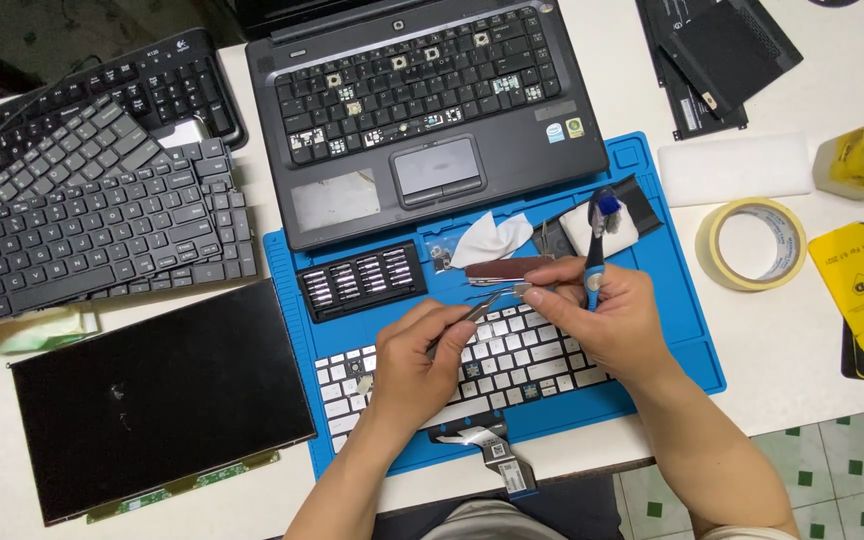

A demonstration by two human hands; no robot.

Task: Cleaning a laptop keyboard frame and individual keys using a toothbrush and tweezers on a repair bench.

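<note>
1. Both hands work close together above the white keyboard (pixel 472 365), which lies on the blue mat (pixel 672 290) near the front edge of the table (pixel 792 350). The left hand (pixel 414 355) grips metal tweezers (pixel 482 310), tips pointing towards the other hand. The right hand (pixel 602 320) is closed around the blue toothbrush (pixel 597 245), bristles up, while its fingertips pinch something too small to identify.

2. Whatever is pinched sits right at the tweezer tips. I judge that a slip there could flick a tiny part away among the keys or off the mat.

3. Tweezer points so near the fingertips could prick the skin if either hand jerks.

4. Holding a brush and a small part in one hand divides the grip; either could drop onto the keyboard.

5. That keyboard's ribbon cable (pixel 497 455) hangs over the table edge by the person's lap. A forearm or knee could likely catch and crease it.

6. Just behind the hands lie a crumpled white tissue (pixel 487 238) and the bit set (pixel 362 280); a wide move of the brush could sweep them.

7. An open laptop (pixel 422 110) with missing keycaps sits behind the mat, apart from the hands.
</note>
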